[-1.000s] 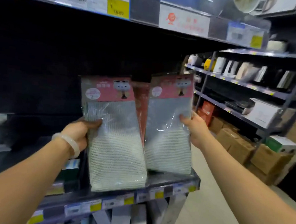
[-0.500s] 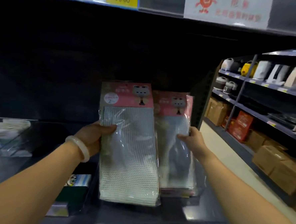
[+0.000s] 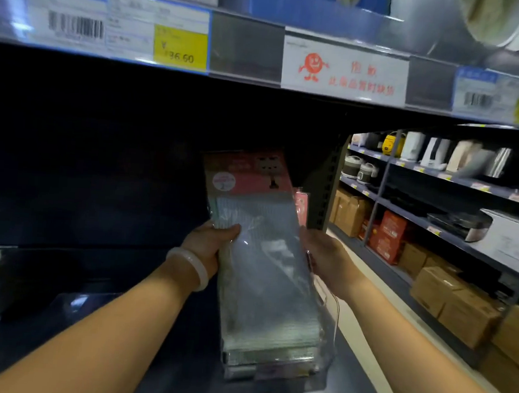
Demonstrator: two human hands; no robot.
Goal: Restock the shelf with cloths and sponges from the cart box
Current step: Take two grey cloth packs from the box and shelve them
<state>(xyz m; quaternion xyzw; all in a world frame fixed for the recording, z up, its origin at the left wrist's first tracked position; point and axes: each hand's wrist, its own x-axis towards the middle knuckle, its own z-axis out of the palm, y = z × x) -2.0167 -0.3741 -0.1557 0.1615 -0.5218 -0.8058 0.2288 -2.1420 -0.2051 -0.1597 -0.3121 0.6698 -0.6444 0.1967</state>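
Left hand: the left hand (image 3: 211, 243) is clamped on the left edge of the cloth packs (image 3: 260, 257), thumb over the front, fingers tucked behind; a pale bangle (image 3: 190, 268) sits on the wrist
Right hand: the right hand (image 3: 324, 258) is up against the right edge of the same stack, fingers hidden behind it, so it looks like a grip from that side, though the fingertips can't be seen
Cloth packs: clear plastic sleeves with pink header cards, stacked together and leaning back between the hands; lower ends down in a clear tray (image 3: 275, 370)
Tray: sits on the dark shelf (image 3: 163, 357), near its right end
Behind the stack: another pink-topped pack (image 3: 301, 205) peeks out just to the right
Overhead: the shelf edge above carries a price tag (image 3: 180, 48) in yellow and a white sign (image 3: 345, 70) with a red cartoon figure
Far right: aisle shelving with kitchen appliances (image 3: 413, 146) up top and brown boxes (image 3: 455, 302) low down
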